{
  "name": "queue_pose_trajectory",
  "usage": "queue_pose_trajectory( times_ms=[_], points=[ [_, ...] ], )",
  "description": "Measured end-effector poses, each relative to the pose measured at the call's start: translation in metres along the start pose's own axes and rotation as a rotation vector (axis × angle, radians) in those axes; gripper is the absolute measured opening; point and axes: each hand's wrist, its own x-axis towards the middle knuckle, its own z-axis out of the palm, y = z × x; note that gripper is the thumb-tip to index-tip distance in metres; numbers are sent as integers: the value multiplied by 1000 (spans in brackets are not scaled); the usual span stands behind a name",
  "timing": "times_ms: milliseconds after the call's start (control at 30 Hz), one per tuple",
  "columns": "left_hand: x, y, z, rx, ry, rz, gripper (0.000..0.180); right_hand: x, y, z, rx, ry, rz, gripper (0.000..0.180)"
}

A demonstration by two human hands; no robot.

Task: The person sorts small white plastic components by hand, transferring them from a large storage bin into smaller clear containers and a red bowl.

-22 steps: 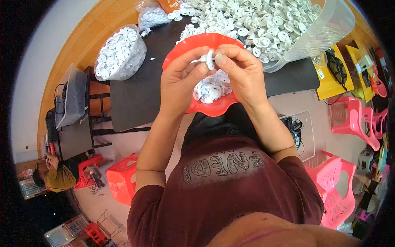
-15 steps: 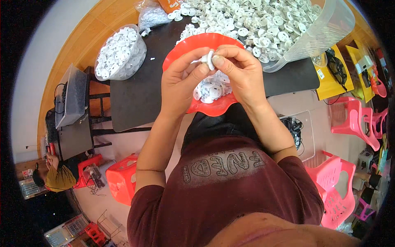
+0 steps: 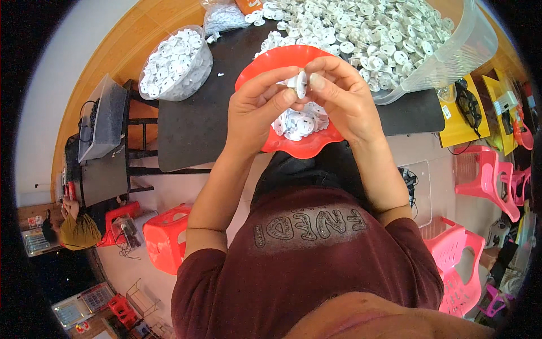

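Since the earlier frame, the right hand's thumb has been drawn a little off the white piece (image 3: 302, 85), its slotted face has been turned more into view, and the whole scene has been shifted slightly by a tilt of the head. Below the hands a dark table (image 3: 189, 133) is spread. On it a large heap of white pieces (image 3: 389, 37) is held partly by a clear bin (image 3: 474, 42) lying on its side. Nearer the body, a red bowl (image 3: 305, 150) with a wavy rim is set, with more pieces inside; to the left a clear round tub (image 3: 195, 78) is filled with small white parts. Above the bowl, the piece is pinched at its stem between the left hand's (image 3: 248, 107) thumb and forefinger. The right hand (image 3: 355, 104) is held just beside the disc, thumb and forefinger parted; whether the rim is brushed by a fingertip cannot be told. By its look, the piece is judged light, stiff and rather smooth, probably plastic; it is best gripped by stem or disc edge, since the thin disc might be slippery.
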Motion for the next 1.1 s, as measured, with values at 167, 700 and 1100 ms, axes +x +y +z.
queue_pose_trajectory(
  times_ms=[167,700,1100],
  points=[
    [1,-2,-2,20,35,-16,33,3,6,-3,-52,-5,8,15],
    [1,-6,-6,-34,55,-25,32,5,9,-2,-76,12,17,17],
    [3,25,-106,536,705,256,55,4,-2,-19,-819,32,-63,21]
  ],
)
